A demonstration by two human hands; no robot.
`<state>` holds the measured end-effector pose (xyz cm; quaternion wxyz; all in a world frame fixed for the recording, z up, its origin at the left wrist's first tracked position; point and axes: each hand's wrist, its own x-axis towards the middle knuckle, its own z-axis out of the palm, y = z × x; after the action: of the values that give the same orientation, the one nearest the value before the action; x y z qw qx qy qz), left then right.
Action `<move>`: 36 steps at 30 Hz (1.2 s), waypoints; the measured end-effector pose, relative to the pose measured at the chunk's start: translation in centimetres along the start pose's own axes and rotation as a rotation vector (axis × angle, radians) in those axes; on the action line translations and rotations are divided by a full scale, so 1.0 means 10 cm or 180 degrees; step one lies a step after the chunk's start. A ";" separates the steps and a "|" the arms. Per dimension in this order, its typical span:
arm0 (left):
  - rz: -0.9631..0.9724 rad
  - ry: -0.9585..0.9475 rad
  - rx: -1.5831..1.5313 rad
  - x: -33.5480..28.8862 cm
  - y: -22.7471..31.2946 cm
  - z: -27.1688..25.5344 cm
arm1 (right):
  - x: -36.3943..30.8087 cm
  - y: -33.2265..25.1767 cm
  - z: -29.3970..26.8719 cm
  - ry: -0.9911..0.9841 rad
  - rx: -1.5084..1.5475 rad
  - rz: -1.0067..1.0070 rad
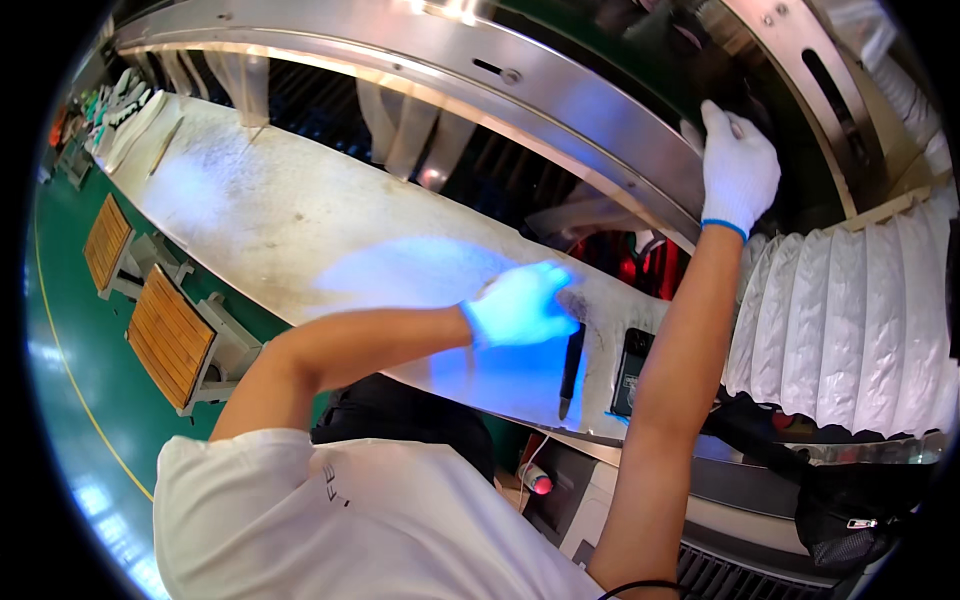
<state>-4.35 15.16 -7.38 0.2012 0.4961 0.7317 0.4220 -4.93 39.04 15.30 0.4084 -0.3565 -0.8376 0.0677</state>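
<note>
My left hand [522,304], in a white knit glove lit bright blue, hovers over or rests on the pale worktop [350,215]; its fingers are smeared by motion. Close by its fingertips is a slim black pen-like tool [572,370], and I cannot tell whether the hand touches it. My right hand [740,170], gloved in white with a blue cuff, is raised at the end of the curved metal hood [600,110]. Its fingers are curled, and whatever they may grip is hidden.
A dark phone [630,372] lies beside my right forearm. Clear plastic strips [400,125] hang under the hood. To the right stands a ribbed white duct [840,320], with a black bag [860,515] below it. Wooden-topped stools [172,335] stand on the green floor. Gloves [122,105] lie at the far left.
</note>
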 end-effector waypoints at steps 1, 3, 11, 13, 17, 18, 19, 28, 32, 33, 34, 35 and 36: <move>0.0328 0.0399 -0.0289 0.36 -0.03 0.25 | 0.01 -0.07 -0.01 -0.0039 -0.0039 0.0032; 0.0007 0.0779 -0.0321 1.06 0.16 0.55 | 0.01 -0.04 0.01 0.0010 0.0105 -0.0049; -0.0877 0.0194 0.0066 2.86 0.12 1.51 | -0.08 -0.06 0.04 0.0256 0.0493 -0.0283; -0.0967 0.0277 -0.0189 2.95 0.04 1.57 | -0.12 -0.03 0.03 0.0287 0.0605 -0.0267; -0.1246 0.0651 -0.1522 2.88 -0.05 1.12 | -0.24 -0.35 -0.03 0.0120 0.1793 0.0126; -0.1287 0.0761 -0.2087 2.81 -0.05 1.02 | -0.28 -0.33 -0.01 0.0197 0.1748 -0.0007; -0.1266 0.0822 -0.2677 2.70 -0.01 0.90 | -0.32 -0.32 0.01 0.0280 0.1701 -0.0133; -0.1249 0.0577 -0.5832 0.34 0.21 0.04 | -0.10 -0.10 -0.13 -0.0150 0.0386 -0.0021; -0.1533 0.0552 -0.5985 -1.18 0.15 -0.46 | -0.07 -0.05 -0.07 -0.0228 0.0519 -0.0258; -0.1594 0.0586 -0.5969 -1.55 0.14 -0.62 | -0.05 -0.02 -0.03 -0.0262 0.0509 -0.0332; -0.1613 0.0627 -0.5970 -1.87 0.13 -0.76 | 0.00 0.02 -0.01 -0.0319 0.0406 -0.0334; -0.1516 0.0798 -0.6245 -2.13 0.02 -0.82 | 0.04 0.03 0.02 -0.0379 0.0329 -0.0359; -0.1826 0.1190 -0.6238 -2.28 0.08 -0.91 | 0.03 0.00 0.01 -0.0412 0.0356 -0.0356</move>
<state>-0.64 -8.89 -4.44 0.4925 -0.1512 0.1778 0.8384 -5.10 39.24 15.44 0.3758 -0.2807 -0.8758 0.1142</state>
